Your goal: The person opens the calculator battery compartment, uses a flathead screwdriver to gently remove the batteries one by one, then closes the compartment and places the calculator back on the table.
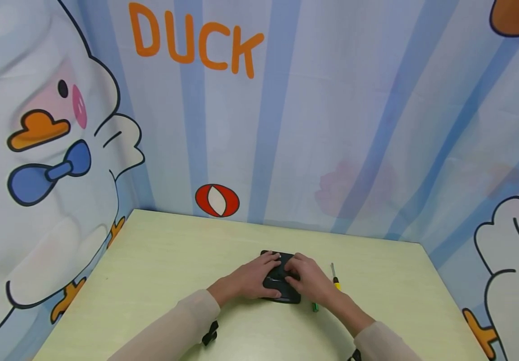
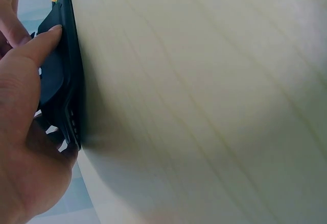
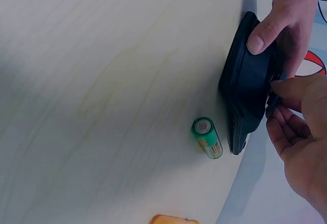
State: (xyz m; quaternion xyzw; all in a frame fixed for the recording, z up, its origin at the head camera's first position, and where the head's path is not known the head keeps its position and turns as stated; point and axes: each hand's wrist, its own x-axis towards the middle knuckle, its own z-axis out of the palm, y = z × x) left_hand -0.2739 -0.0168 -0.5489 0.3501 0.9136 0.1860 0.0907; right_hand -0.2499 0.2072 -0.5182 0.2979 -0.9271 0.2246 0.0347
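Note:
A black plastic device (image 1: 278, 277) with a stepped body lies on the table. My left hand (image 1: 256, 277) grips its left side, fingers over the upper part and thumb (image 2: 43, 45) along the near edge. My right hand (image 1: 311, 281) is at the device's upper face. Its thumb and fingers pinch a small dark piece (image 3: 273, 105) at the device, partly hidden by the fingertips. Just right of the device is a green battery (image 3: 207, 137), its end facing the right wrist camera.
A screwdriver (image 1: 335, 277) with a black and yellow handle lies to the right, beyond my right wrist. The pale table (image 1: 174, 250) meets a printed duck curtain (image 1: 322, 125) at the back and sides.

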